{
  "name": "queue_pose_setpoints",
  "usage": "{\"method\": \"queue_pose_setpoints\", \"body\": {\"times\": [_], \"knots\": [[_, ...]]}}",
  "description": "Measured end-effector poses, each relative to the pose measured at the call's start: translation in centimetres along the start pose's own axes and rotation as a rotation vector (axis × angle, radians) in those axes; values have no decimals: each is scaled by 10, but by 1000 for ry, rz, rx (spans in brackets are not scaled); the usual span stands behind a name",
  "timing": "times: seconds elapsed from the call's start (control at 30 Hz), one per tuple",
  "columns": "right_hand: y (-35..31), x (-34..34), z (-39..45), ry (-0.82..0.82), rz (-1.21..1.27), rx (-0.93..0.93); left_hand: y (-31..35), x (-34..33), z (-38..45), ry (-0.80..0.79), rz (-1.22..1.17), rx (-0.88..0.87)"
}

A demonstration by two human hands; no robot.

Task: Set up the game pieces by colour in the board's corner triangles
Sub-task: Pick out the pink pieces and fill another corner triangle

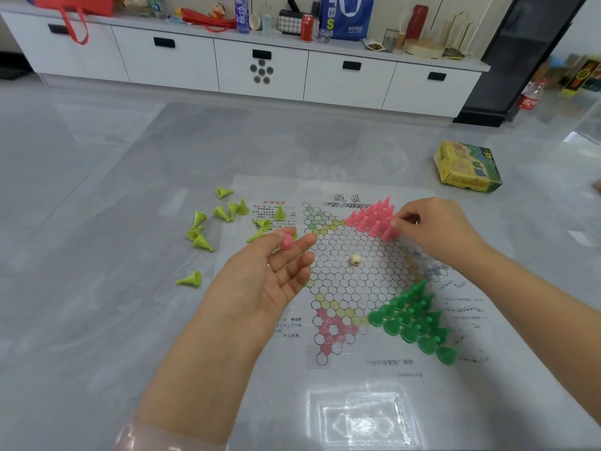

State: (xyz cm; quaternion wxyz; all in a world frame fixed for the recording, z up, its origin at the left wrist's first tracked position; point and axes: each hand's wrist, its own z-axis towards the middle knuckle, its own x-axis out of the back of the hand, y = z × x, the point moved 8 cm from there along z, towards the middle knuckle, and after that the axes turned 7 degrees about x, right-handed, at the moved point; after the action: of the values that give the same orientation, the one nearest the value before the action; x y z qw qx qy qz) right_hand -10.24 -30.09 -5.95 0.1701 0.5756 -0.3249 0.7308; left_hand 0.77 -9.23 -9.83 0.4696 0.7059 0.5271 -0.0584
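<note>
A paper checkers board [344, 275] with hexagonal cells lies on the grey table. Several pink pieces [370, 218] stand packed in its far triangle. Dark green pieces [413, 317] fill the near right triangle. My right hand [432, 229] pinches a pink piece at the right edge of the pink group. My left hand [270, 278] hovers palm up over the board's left side with one pink piece [287, 243] held between thumb and fingers. Yellow-green pieces [224, 216] lie scattered on the table and on the paper's left margin.
A small cream die [355, 260] sits in the board's middle. A yellow and green game box [466, 167] lies at the far right of the table. A white cabinet [260, 70] with bottles and bags stands beyond the table.
</note>
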Motion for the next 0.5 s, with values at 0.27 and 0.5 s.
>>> {"method": "queue_pose_setpoints", "body": {"times": [0.27, 0.5], "knots": [[-59, 50, -21, 40, 323, 150, -3, -5, -2, 63, 197, -71], [-118, 37, -51, -183, 488, 450, -13, -19, -6, 36, 262, -99]]}}
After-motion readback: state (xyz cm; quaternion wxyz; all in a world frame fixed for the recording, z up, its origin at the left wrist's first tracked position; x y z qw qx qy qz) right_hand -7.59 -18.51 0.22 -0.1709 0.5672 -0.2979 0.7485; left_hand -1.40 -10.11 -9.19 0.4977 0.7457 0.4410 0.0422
